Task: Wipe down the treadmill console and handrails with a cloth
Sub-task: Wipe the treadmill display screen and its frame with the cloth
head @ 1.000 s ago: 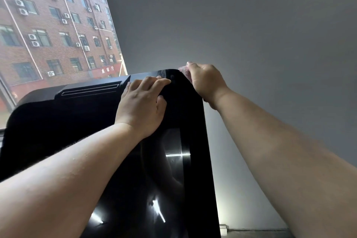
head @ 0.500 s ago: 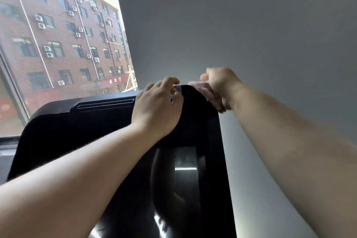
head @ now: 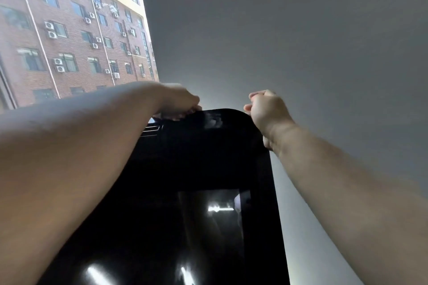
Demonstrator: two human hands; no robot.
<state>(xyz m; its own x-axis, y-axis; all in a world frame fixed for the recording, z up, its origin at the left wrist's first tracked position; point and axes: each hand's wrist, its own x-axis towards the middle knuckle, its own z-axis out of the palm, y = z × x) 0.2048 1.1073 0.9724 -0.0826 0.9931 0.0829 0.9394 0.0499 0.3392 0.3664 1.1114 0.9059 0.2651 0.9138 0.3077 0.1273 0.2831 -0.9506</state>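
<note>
I'm watching through the head cam, and the big black console fills the middle and bottom of the view. The left hand sits on the console's top edge, a bit left of its top-R corner. Its fingers are curled over that edge, so it grips the console. The right hand is right at the console's rounded top-R corner and touches the edge there. Its fingers are curled in like a fist. I can't tell if it holds anything (the inside of the fist faces away from me), so I can't pick out the cloth for sure. Both bare arms reach up to the console's top, the left arm across its left side and the right arm along its right side. A shiny dark screen takes up the lower part of the console, w/ a few bright streaks of light on the glass. A thin vent slot runs along the console's top, just below the left hand. Behind the console on the left is a window. Through it I see a red brick bldg w/ lots of small AC boxes on its side. Behind the console and to its right is a plain grey wall, brighter close to the console's top edge.
</note>
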